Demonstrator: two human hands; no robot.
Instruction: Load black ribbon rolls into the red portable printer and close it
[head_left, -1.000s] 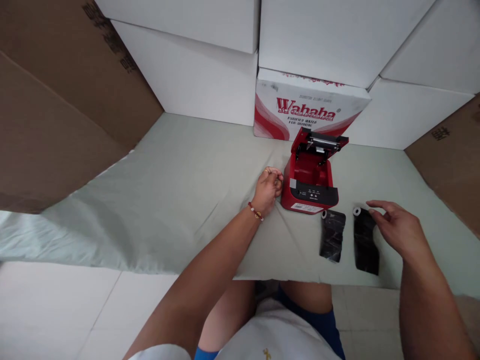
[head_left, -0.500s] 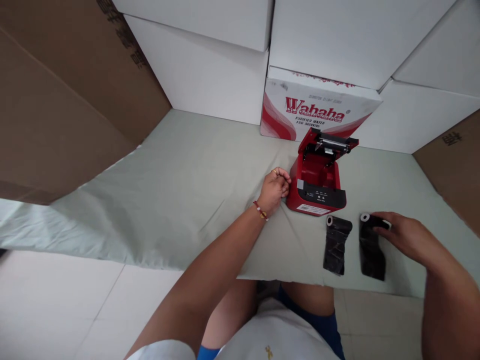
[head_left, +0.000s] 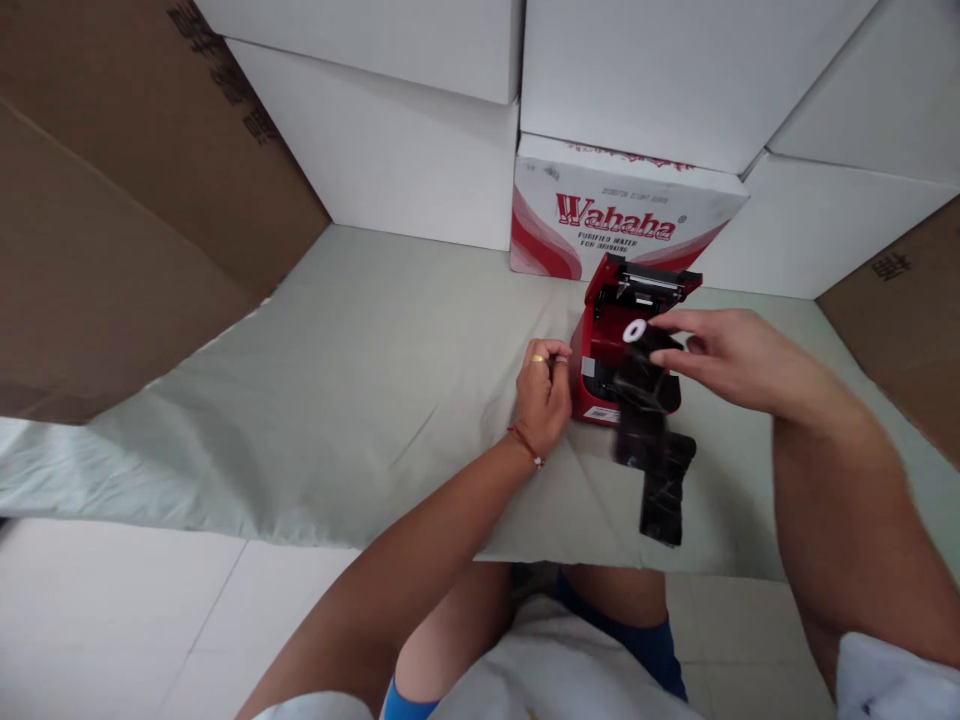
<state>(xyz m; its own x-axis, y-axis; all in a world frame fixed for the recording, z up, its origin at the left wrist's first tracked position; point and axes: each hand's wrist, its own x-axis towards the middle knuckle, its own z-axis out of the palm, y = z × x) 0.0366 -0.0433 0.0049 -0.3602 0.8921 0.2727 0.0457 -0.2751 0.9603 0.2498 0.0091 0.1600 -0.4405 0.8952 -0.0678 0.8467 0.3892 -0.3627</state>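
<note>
A red and black label printer (head_left: 577, 385) stands on the cloth with its lid raised, showing the red compartment inside. My right hand (head_left: 739, 360) pinches a black roll (head_left: 652, 345) with a white core between thumb and fingers, just over the printer's front. Its loose black strip hangs down, blurred, and covers part of the printer's front panel. My left hand (head_left: 546, 392), fingers curled, rests on the cloth against or close beside the printer's left side; I cannot tell whether it grips anything. A second black roll (head_left: 667, 500) lies in front of the printer, its upper part hidden behind the hanging strip.
Behind the printer stands a white and red Wahaha carton (head_left: 622, 215), backed by stacked white boxes (head_left: 405, 150). Brown cardboard boxes flank the table at left (head_left: 150, 220) and right (head_left: 900, 290). Pale green cloth (head_left: 375, 370) covers the table, its front edge near my legs.
My right hand has lifted one black roll from the cloth and carried it left and away from me, over the printer. My left hand stays at the printer's left side.
</note>
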